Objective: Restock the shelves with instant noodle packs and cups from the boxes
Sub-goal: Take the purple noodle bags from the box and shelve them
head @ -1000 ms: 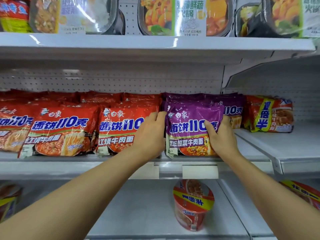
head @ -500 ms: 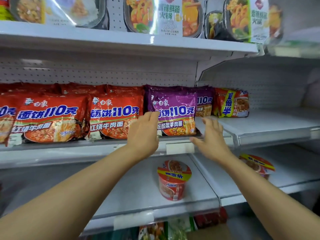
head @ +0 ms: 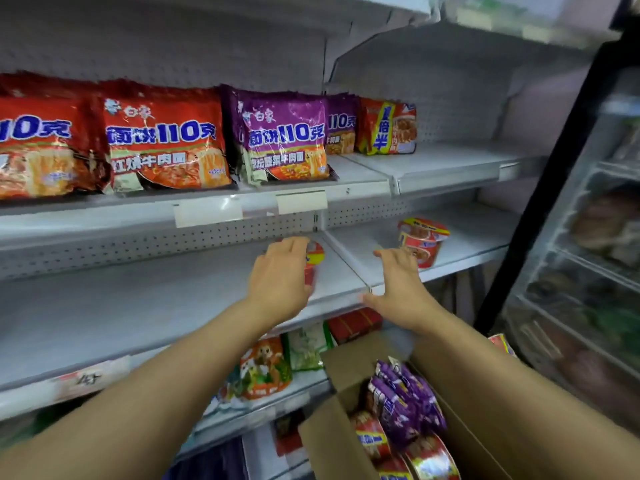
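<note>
Now, from the head view, both hands hang empty in front of the middle shelf [head: 156, 306]: the left hand [head: 278, 275] is released, fingers loosely extended, in front of a red noodle cup [head: 315, 258] that stands near that shelf's front right corner, and whether it touches the cup cannot be told through the blur; the right hand [head: 401, 289] is spread open over the front edge of the neighbouring shelf section, holding nothing, just beside a second cup [head: 424, 240] near that section's front edge. The purple noodle pack [head: 285, 136] sits at the front edge of the upper shelf [head: 367, 188], touching the red pack [head: 166, 140] on its left. By my reading, placing that pack is done and the step in hand is the return to the cardboard box [head: 332, 441] below, where more purple packs [head: 403, 403] and cups [head: 433, 459] wait. The next move calls for dropping both hands into the box and closing on a pack or cup without crushing it. Against the earlier pictures, the hands have left the purple pack and come down a shelf, and the view has swung down and right so that the box now shows.
</note>
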A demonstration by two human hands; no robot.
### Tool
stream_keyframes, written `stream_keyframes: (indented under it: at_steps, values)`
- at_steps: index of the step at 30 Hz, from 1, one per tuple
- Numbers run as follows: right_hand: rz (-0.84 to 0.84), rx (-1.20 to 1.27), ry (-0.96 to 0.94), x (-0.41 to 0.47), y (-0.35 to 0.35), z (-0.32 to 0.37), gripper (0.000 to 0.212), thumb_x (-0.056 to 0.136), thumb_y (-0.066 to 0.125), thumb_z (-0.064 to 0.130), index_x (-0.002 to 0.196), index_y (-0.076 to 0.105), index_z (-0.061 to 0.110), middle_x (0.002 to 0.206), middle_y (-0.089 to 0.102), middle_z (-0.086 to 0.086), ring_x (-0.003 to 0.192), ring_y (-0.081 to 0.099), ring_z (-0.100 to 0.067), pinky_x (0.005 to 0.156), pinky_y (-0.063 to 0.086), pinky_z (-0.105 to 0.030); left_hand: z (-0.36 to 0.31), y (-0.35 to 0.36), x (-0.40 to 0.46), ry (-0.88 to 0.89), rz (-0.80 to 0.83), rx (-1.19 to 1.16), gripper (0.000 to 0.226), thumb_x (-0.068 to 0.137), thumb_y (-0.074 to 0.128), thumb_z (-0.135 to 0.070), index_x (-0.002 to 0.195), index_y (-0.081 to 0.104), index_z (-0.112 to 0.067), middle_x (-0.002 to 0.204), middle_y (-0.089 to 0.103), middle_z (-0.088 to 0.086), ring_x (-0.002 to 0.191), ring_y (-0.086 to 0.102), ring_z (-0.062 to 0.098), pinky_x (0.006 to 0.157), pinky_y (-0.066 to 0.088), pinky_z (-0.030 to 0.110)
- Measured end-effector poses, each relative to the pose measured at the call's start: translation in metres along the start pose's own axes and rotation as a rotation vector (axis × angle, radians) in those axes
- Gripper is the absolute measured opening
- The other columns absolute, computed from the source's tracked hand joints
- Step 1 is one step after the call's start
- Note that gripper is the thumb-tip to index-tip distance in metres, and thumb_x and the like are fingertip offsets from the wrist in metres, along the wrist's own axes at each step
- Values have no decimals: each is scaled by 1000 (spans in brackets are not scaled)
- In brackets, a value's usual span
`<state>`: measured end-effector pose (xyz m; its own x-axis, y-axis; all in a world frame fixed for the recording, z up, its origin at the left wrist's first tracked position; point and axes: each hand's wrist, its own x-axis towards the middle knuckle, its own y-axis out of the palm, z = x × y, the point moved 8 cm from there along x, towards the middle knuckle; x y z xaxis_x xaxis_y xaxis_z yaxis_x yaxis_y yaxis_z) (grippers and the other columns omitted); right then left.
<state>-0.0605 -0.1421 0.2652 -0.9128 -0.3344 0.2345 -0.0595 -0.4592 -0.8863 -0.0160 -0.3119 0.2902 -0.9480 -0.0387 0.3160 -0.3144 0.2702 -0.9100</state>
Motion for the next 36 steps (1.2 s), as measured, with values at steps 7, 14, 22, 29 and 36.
stream_keyframes:
  at_steps: [7, 14, 22, 29, 36]
  values:
    - [85, -20, 194, -59, 34, -70, 84, 79, 72, 36, 145, 25, 14, 145, 27, -9, 134, 20, -27, 109, 28, -36, -30, 87, -21, 63, 211, -48, 78, 82, 70, -24, 146, 27, -14, 149, 35, 8, 135, 34, 27, 107, 34, 38]
    - [186, -58, 373, -105, 75, -153, 79, 81, 71, 35, 143, 28, 11, 143, 29, -12, 134, 22, -29, 107, 26, -32, -62, 184, -35, 114, 387, -85, 77, 83, 70, -25, 146, 28, -15, 148, 36, 7, 135, 35, 26, 108, 33, 36]
    - [330, 21, 524, -119, 146, -243, 80, 80, 72, 34, 144, 28, 13, 143, 31, -12, 134, 21, -31, 109, 26, -35, -77, 305, -27, 113, 551, -43, 69, 86, 65, -26, 144, 29, -17, 146, 39, 7, 133, 36, 27, 104, 31, 32]
    - [413, 144, 561, -108, 219, -306, 78, 81, 73, 27, 144, 29, 14, 146, 31, -7, 136, 21, -25, 109, 27, -35, -78, 425, -11, 171, 662, -2, 56, 80, 61, -22, 132, 43, -16, 133, 51, 8, 121, 48, 28, 98, 41, 41]
    - [438, 232, 606, -105, 277, -359, 83, 80, 74, 27, 146, 25, 16, 147, 28, -6, 138, 18, -24, 108, 28, -35, -82, 515, 9, 280, 638, 97, 63, 81, 67, -22, 137, 40, -16, 144, 41, 4, 133, 37, 22, 106, 28, 33]
